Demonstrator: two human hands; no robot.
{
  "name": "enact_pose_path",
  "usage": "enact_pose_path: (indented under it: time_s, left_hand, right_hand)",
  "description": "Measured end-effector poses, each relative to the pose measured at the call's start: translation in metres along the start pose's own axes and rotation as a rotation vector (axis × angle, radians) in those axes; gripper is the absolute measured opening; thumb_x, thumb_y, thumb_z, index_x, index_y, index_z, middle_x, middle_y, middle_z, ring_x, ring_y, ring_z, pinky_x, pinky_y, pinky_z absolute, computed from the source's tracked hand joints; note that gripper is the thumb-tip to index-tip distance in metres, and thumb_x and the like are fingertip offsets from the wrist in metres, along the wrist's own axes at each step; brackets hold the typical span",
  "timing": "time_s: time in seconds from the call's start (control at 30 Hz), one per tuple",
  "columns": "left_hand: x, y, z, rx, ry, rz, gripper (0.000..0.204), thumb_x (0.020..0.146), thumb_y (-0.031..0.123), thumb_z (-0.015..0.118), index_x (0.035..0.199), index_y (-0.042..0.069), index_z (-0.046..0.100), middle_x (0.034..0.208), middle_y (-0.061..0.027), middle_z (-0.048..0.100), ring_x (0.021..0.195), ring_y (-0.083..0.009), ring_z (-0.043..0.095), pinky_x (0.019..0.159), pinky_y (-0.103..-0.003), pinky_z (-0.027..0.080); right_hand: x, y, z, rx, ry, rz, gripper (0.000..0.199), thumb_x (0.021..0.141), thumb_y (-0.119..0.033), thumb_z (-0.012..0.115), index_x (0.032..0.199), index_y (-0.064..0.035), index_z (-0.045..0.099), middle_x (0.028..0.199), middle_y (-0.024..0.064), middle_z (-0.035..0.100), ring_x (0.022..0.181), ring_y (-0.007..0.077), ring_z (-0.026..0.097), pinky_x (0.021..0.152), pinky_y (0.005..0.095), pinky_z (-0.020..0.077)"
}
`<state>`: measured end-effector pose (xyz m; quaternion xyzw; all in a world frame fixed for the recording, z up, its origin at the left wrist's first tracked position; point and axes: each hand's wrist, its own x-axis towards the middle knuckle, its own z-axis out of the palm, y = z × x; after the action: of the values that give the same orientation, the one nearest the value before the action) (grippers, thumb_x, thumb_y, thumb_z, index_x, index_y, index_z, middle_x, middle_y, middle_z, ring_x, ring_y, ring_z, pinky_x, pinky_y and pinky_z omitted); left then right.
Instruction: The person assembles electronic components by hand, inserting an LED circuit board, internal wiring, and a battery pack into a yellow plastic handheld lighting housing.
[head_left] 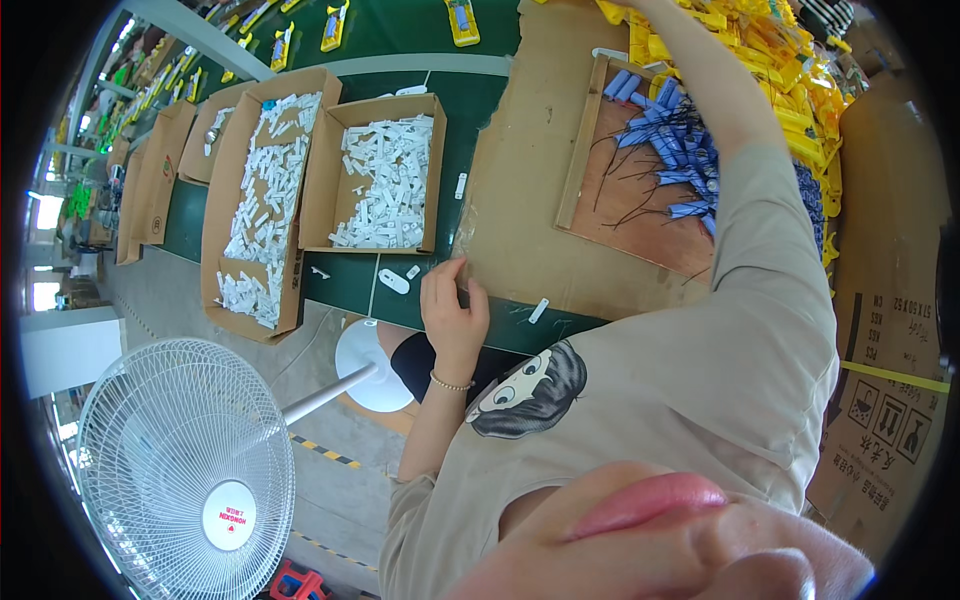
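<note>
On my feed the left hand (455, 308) sits at the near edge of the bench (462, 112), fingers loosely curled, nothing visible in its grip; 2 white pieces (394, 281) lie just left of it. The right hand (638, 4) is mostly cut off at the top, near the yellow parts (775, 55), so I can't tell its grip. Blue cylinders (665, 140) with black wires fill part of a tray (600, 195)

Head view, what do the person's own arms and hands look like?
The T-shirt sleeves are short and beige. The left hand is ungloved, with a pale beaded bracelet at its wrist. The right forearm is bare as far as it shows.
</note>
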<state>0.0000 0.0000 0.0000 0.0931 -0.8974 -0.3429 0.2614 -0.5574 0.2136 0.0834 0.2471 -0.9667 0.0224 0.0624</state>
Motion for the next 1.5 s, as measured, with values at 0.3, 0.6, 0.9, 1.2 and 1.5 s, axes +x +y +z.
enact_pose_path:
  time_s: [0.3,0.6,0.9,1.2,1.5]
  left_hand:
    - [0.007,-0.005,-0.001,0.005,0.025,0.058,0.026,0.079,0.001,0.062,0.105,0.000,0.061,0.102,-0.0157,0.062,0.093,-0.0332,0.059,0.082,-0.040,0.049]
    - [0.011,0.000,-0.001,0.017,-0.008,0.015,0.023,0.079,-0.002,0.061,0.102,0.000,0.062,0.099,-0.0158,0.063,0.091,-0.0333,0.059,0.081,-0.040,0.048]
    - [0.008,0.005,-0.004,0.063,-0.047,-0.060,0.019,0.082,-0.005,0.057,0.100,-0.001,0.061,0.099,-0.0160,0.061,0.092,-0.0319,0.059,0.082,-0.037,0.048]
    - [0.010,0.004,-0.003,0.061,-0.056,-0.066,0.019,0.081,-0.006,0.056,0.098,-0.001,0.062,0.098,-0.0155,0.062,0.092,-0.0314,0.059,0.083,-0.037,0.048]
    - [0.013,0.000,0.003,0.021,-0.061,-0.023,0.019,0.081,-0.006,0.057,0.098,0.000,0.062,0.099,-0.0154,0.062,0.093,-0.0323,0.059,0.084,-0.038,0.047]
  right_hand:
    - [-0.158,-0.029,-0.211,0.547,-0.328,0.465,0.066,0.088,-0.025,0.059,0.147,-0.0056,0.038,0.151,0.0163,0.035,0.126,0.0326,0.048,0.083,0.0446,0.0538]
    - [-0.108,0.147,-0.209,0.499,-0.031,0.648,0.075,0.090,-0.040,0.066,0.147,-0.0038,0.034,0.148,0.0210,0.037,0.124,0.0355,0.048,0.088,0.0494,0.0495]
    - [-0.020,0.190,-0.135,0.068,0.054,0.757,0.060,0.092,-0.039,0.063,0.138,-0.0030,0.047,0.136,0.0219,0.050,0.113,0.0368,0.057,0.084,0.0510,0.0496]
    - [0.004,0.134,-0.159,-0.347,-0.226,0.367,0.027,0.090,-0.023,0.063,0.106,-0.0025,0.071,0.112,0.0204,0.066,0.098,0.0286,0.066,0.073,0.0415,0.0560]
    - [-0.028,0.160,-0.149,-0.290,-0.515,0.120,0.061,0.099,-0.037,0.051,0.146,-0.0023,0.035,0.155,0.0158,0.030,0.131,0.0294,0.044,0.095,0.0428,0.0475]
